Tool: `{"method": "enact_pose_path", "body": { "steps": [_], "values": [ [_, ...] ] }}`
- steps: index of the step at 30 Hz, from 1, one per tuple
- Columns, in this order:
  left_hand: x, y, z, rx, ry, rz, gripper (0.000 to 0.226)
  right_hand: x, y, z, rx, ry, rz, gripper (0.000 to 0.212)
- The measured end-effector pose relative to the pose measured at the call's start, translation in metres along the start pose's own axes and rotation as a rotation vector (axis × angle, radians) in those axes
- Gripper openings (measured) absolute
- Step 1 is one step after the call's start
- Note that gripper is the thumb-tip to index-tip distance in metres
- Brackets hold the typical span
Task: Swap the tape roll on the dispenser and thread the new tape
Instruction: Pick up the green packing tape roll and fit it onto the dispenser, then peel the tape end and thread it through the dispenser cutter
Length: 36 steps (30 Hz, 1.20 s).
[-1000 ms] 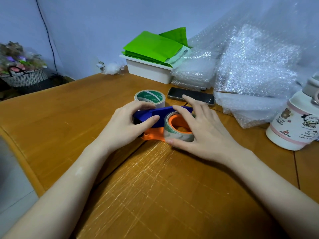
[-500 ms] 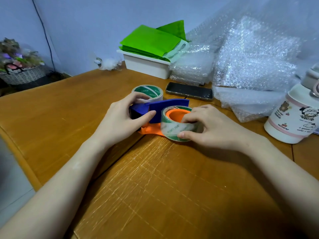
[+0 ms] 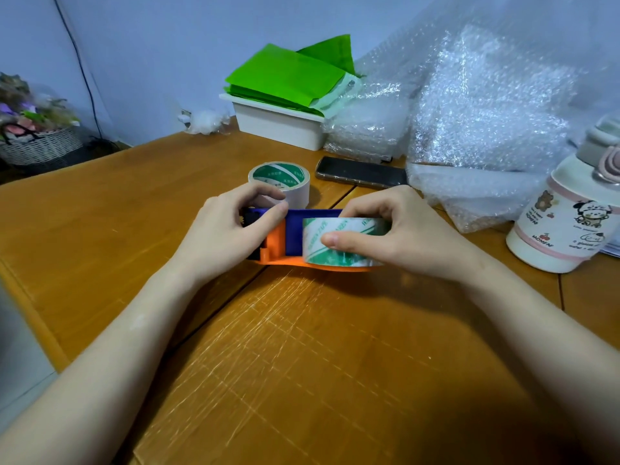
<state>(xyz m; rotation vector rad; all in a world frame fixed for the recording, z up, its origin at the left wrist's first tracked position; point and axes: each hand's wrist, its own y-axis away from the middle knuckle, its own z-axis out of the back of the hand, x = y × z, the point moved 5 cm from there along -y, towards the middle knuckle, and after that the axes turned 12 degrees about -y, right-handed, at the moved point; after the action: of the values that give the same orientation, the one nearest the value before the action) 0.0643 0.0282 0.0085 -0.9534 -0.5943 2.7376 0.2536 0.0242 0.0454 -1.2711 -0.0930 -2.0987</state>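
Note:
A blue and orange tape dispenser [image 3: 292,236] lies on the wooden table [image 3: 302,347] in front of me. My left hand [image 3: 231,236] grips its left end, thumb on the blue top. My right hand [image 3: 396,229] pinches a clear tape roll with green print [image 3: 335,256], thumb on its near face and fingers over its top. That roll stands on edge against the dispenser's right part; whether it sits on the hub is hidden. A second roll, white with a green core label [image 3: 280,181], lies flat just behind my left hand.
A black phone [image 3: 360,172] lies behind the dispenser. Bubble wrap [image 3: 486,129] piles at the back right, a white bin with green sheets [image 3: 281,124] behind centre. A white decorated bottle [image 3: 567,223] stands at right. The table edge runs along the left.
The clear roll has turned from lying tilted, orange hub showing, to standing on edge. My right hand shifted from covering it to pinching it. The left hand stayed on the dispenser.

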Motion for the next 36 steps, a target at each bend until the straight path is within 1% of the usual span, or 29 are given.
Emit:
{"method": "enact_pose_path", "body": {
  "steps": [2, 5, 8, 10, 11, 15, 18, 20, 21, 24, 26, 30, 34, 36],
  "values": [
    [-0.001, 0.000, -0.001, 0.006, -0.015, -0.026, 0.025, -0.002, -0.001, -0.002, -0.014, -0.007, -0.014, 0.016],
    [-0.007, 0.001, 0.000, -0.036, -0.071, -0.081, 0.023, -0.004, -0.002, -0.001, -0.035, -0.027, -0.017, 0.016],
    [-0.025, 0.005, 0.002, -0.098, -0.105, -0.218, 0.030, -0.005, -0.002, -0.002, -0.052, -0.018, -0.005, 0.022],
    [-0.039, 0.008, -0.004, -0.052, -0.128, -0.331, 0.038, -0.006, -0.003, -0.002, -0.071, -0.005, 0.009, 0.028],
    [-0.043, 0.009, -0.009, -0.011, -0.134, -0.357, 0.041, -0.006, -0.003, -0.003, -0.075, 0.001, 0.012, 0.030],
    [-0.044, 0.010, -0.021, 0.093, -0.096, -0.297, 0.044, -0.005, -0.003, -0.004, -0.042, -0.023, -0.005, 0.031],
    [-0.042, 0.009, -0.022, 0.150, -0.054, -0.236, 0.029, -0.004, -0.003, -0.004, 0.009, -0.097, -0.005, 0.034],
    [-0.041, 0.008, -0.022, 0.171, -0.012, -0.210, 0.027, -0.005, -0.004, -0.001, 0.027, -0.155, 0.001, 0.039],
    [-0.040, 0.008, -0.021, 0.176, -0.003, -0.201, 0.029, -0.005, -0.004, 0.000, 0.034, -0.175, -0.002, 0.040],
    [-0.038, 0.009, -0.019, 0.162, 0.022, -0.191, 0.035, -0.008, -0.004, 0.002, 0.038, -0.189, -0.007, 0.027],
    [-0.034, 0.007, -0.019, 0.156, 0.044, -0.189, 0.037, -0.010, -0.004, 0.002, 0.040, -0.181, -0.009, 0.024],
    [-0.031, 0.005, -0.020, 0.157, 0.086, -0.224, 0.036, -0.013, -0.005, 0.001, 0.030, -0.159, -0.003, 0.026],
    [-0.028, 0.004, -0.019, 0.171, 0.099, -0.185, 0.036, -0.015, -0.005, 0.000, 0.024, -0.175, -0.009, 0.029],
    [-0.028, 0.004, -0.018, 0.164, 0.106, -0.184, 0.037, -0.015, -0.005, 0.000, 0.027, -0.171, -0.009, 0.035]
  ]
}}
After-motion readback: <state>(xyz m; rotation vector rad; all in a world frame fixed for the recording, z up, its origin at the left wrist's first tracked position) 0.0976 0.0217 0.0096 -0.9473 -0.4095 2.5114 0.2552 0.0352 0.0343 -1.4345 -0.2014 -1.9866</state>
